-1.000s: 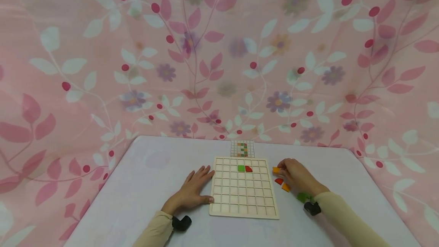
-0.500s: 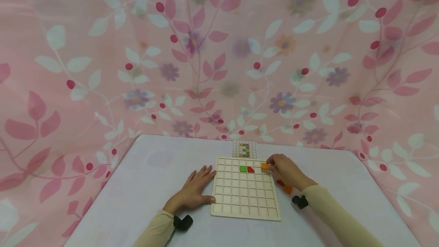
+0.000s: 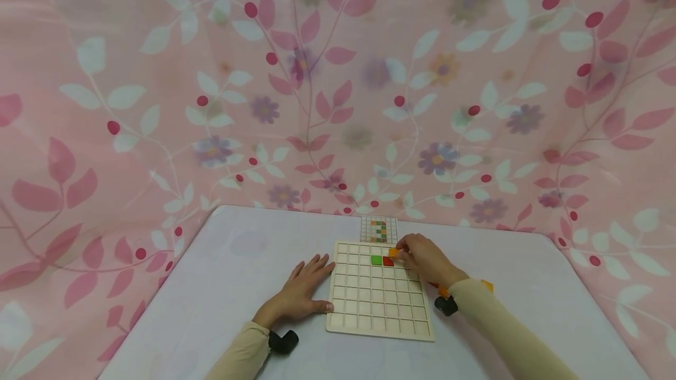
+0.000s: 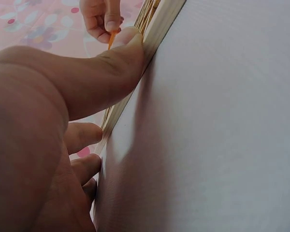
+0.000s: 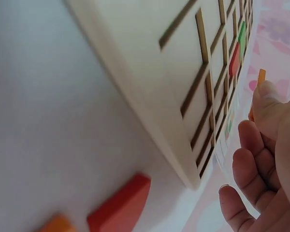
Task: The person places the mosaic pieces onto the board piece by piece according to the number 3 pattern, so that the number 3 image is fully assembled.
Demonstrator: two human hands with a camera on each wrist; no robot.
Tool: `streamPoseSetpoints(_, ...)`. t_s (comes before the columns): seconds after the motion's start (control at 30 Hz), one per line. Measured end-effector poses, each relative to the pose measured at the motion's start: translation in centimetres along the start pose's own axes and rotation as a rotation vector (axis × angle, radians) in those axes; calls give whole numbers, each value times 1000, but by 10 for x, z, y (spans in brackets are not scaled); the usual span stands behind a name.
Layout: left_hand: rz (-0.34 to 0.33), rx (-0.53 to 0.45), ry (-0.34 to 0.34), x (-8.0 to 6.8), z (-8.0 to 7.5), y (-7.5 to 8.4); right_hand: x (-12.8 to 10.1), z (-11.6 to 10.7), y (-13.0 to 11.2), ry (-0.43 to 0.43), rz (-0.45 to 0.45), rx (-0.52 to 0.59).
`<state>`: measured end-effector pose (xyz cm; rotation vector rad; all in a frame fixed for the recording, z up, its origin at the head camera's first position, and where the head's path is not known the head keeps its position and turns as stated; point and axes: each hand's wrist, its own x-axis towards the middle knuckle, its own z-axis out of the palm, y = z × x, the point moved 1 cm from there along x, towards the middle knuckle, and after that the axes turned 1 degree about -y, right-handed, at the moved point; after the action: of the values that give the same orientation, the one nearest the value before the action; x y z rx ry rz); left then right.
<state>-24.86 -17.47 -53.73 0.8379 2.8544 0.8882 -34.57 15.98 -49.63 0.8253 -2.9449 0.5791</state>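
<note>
Right hand point(image 3: 425, 260) now moving leftward over wooden grid board point(image 3: 377, 298), pinching orange tile point(image 3: 393, 253); left hand point(image 3: 301, 292) resting flat, steadying board on white table point(image 3: 222, 286).

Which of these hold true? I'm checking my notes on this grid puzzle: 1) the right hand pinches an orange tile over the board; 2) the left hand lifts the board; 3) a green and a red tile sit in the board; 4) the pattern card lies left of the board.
1) True: the right hand pinches an orange tile over the wooden grid board.
2) False: the left hand rests flat against the board's left edge.
3) True: green tile, red tile, side by side.
4) False: the pattern card lies beyond the board's far edge.
</note>
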Motion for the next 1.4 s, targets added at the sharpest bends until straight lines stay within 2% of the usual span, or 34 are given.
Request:
streamPoseSetpoints(0.23, -1, 1, 1, 0, -1, 0, 11, 12, -9, -22, -1, 14)
streamPoseSetpoints(0.4, 1, 8, 1, 0, 0, 0, 17, 19, -17, -38, 33, 66)
streamPoseSetpoints(0.57, -5, 3, -5, 1, 0, 0, 21, 24, -23, -44, 24, 89)
streamPoseSetpoints(0.97, -1, 0, -4, 1, 1, 0, 28, 31, -33, 1, -105, 71)
streamPoseSetpoints(1.4, -12, 16, -8, 1, 0, 1, 33, 28, -42, -2, -194, 41)
